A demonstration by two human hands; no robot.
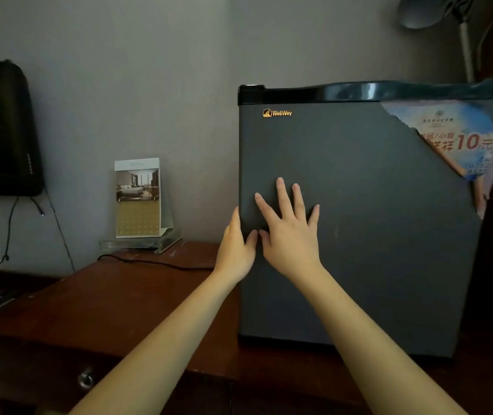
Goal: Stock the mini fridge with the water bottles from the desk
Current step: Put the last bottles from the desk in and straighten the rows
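Observation:
A dark grey mini fridge [368, 211] with a gold logo stands on the brown wooden desk [113, 298], its door closed. My right hand [288, 232] lies flat against the door near its left side, fingers spread and straight. My left hand [236, 250] is at the door's left edge, its fingers wrapped round that edge and its thumb on the door front. No water bottles are in view.
A card stand [139, 202] in a clear holder sits at the back of the desk, left of the fridge. A black cable [155, 262] runs across the desk. A dark screen [2, 130] hangs on the wall at left. A torn sticker [460, 139] covers the fridge's top right corner.

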